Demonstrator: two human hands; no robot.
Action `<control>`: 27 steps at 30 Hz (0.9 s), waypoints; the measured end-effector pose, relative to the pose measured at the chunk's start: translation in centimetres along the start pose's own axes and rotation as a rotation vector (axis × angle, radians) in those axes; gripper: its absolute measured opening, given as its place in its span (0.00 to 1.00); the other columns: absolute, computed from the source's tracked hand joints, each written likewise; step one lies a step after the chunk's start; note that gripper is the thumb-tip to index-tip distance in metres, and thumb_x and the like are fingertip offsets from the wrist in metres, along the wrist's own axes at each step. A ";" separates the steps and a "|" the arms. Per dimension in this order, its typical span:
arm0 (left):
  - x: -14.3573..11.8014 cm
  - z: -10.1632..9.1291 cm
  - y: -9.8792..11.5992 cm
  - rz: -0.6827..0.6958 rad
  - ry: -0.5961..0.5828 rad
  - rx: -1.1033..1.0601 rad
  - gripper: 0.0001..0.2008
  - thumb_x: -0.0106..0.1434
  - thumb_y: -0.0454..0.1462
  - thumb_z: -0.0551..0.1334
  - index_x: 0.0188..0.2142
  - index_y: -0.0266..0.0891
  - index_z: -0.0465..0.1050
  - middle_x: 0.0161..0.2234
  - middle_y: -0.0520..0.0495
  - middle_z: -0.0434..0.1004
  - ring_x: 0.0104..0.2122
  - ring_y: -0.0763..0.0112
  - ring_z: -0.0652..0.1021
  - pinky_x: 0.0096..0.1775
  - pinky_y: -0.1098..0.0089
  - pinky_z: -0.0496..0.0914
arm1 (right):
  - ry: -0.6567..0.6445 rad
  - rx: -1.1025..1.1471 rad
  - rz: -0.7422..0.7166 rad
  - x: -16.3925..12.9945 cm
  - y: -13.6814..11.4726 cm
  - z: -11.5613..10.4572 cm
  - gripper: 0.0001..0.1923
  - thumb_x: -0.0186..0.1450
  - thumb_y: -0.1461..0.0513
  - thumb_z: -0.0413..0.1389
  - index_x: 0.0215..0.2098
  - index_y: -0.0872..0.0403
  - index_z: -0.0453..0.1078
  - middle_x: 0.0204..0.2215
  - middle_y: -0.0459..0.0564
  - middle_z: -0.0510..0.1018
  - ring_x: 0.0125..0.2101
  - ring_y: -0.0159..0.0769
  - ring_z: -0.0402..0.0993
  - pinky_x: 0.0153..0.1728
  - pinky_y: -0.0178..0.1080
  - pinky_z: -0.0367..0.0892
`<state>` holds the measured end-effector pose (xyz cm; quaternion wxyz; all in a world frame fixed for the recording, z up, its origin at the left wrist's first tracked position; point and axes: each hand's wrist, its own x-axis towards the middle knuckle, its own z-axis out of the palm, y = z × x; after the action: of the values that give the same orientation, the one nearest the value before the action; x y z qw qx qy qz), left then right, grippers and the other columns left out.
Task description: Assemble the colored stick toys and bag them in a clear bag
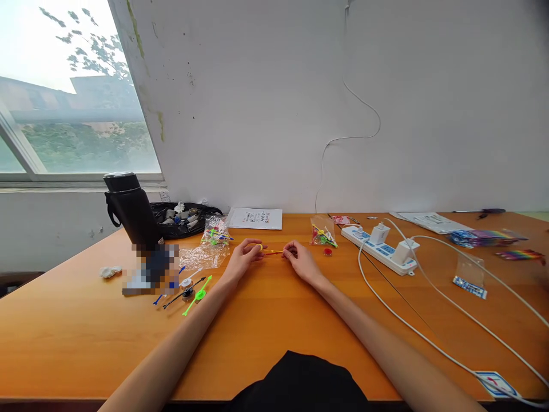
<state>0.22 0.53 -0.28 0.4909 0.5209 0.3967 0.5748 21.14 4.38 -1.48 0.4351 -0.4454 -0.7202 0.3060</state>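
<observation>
My left hand [244, 259] is closed around a small yellow piece, whose tip shows at its fingers. Between the two hands runs a thin yellow-orange arrow spinner [273, 252], with its far end pinched by my right hand [301, 261]. Fingers cover most of its ends. By my left forearm lie finished-looking arrow spinners: a green one [200, 294], a black one [187, 292], a white one [186, 282] and a blue one [173, 284]. A small red disc [328, 252] lies beyond my right hand, near a clear bag of coloured arrows [322, 232].
A black bottle [132, 212] stands at left beside a black bag [189, 223] of waste. Clear plastic wrapping [203, 256] lies near it. To the right are a white power strip [381, 252] with trailing cables, rainbow-coloured packets [486, 237] and a small clear bag [470, 277].
</observation>
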 end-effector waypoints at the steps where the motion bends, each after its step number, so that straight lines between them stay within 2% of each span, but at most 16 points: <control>1: 0.0 0.0 0.2 0.027 0.012 -0.016 0.22 0.57 0.49 0.70 0.44 0.37 0.71 0.47 0.38 0.82 0.37 0.68 0.81 0.49 0.60 0.74 | 0.039 0.108 0.032 0.2 0.0 0.1 0.03 0.65 0.61 0.56 0.35 0.53 0.67 0.32 0.51 0.79 0.35 0.39 0.76 0.41 0.41 0.68; 5: -0.3 0.2 1.1 0.112 0.085 -0.106 0.20 0.58 0.46 0.70 0.45 0.39 0.72 0.50 0.39 0.81 0.38 0.69 0.81 0.53 0.59 0.72 | 0.185 0.473 0.165 0.4 -0.4 0.3 0.13 0.55 0.54 0.66 0.32 0.53 0.72 0.34 0.51 0.80 0.39 0.40 0.76 0.47 0.43 0.69; 8: -0.4 0.4 1.5 0.088 0.092 -0.211 0.18 0.60 0.45 0.69 0.45 0.38 0.73 0.51 0.38 0.80 0.40 0.68 0.81 0.55 0.59 0.71 | 0.231 0.719 0.239 0.2 -1.0 0.2 0.17 0.48 0.54 0.70 0.32 0.52 0.74 0.34 0.49 0.80 0.40 0.39 0.76 0.48 0.42 0.69; 10: -0.4 0.6 1.6 0.039 0.075 -0.260 0.17 0.60 0.43 0.68 0.45 0.36 0.74 0.51 0.37 0.81 0.41 0.66 0.82 0.55 0.59 0.71 | 0.227 0.790 0.241 0.0 -1.4 0.1 0.17 0.47 0.56 0.71 0.33 0.52 0.76 0.34 0.48 0.80 0.40 0.38 0.76 0.48 0.41 0.69; 15: -0.5 1.0 1.4 -0.012 0.013 -0.246 0.18 0.57 0.40 0.68 0.46 0.36 0.75 0.48 0.38 0.82 0.42 0.63 0.82 0.57 0.57 0.69 | 0.074 0.774 0.219 -0.7 -2.2 0.6 0.18 0.49 0.56 0.71 0.37 0.52 0.79 0.37 0.49 0.82 0.43 0.38 0.77 0.52 0.41 0.68; 19: -0.4 1.0 0.9 -0.004 -0.021 -0.228 0.18 0.56 0.39 0.69 0.46 0.36 0.76 0.48 0.38 0.82 0.43 0.61 0.82 0.58 0.56 0.69 | -0.006 0.736 0.212 -1.2 -2.7 1.2 0.18 0.50 0.54 0.71 0.37 0.52 0.80 0.38 0.50 0.83 0.42 0.38 0.77 0.51 0.42 0.68; 23: -0.2 0.8 0.4 0.017 -0.093 -0.180 0.20 0.57 0.39 0.68 0.48 0.35 0.75 0.50 0.37 0.81 0.46 0.59 0.82 0.58 0.55 0.69 | 0.006 0.647 0.196 -1.3 -2.9 1.3 0.17 0.51 0.53 0.70 0.37 0.52 0.80 0.40 0.51 0.83 0.39 0.36 0.77 0.46 0.40 0.70; 27: -0.1 0.8 0.0 0.028 -0.107 -0.121 0.21 0.57 0.40 0.69 0.50 0.36 0.74 0.48 0.38 0.82 0.46 0.58 0.82 0.58 0.54 0.69 | 0.020 0.537 0.160 -1.2 -2.7 1.1 0.16 0.53 0.53 0.68 0.37 0.53 0.79 0.40 0.52 0.83 0.38 0.37 0.76 0.41 0.39 0.70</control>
<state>0.98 0.37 -0.14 0.5340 0.5257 0.3271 0.5758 19.38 2.14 -0.19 0.5191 -0.3727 -0.5714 0.5149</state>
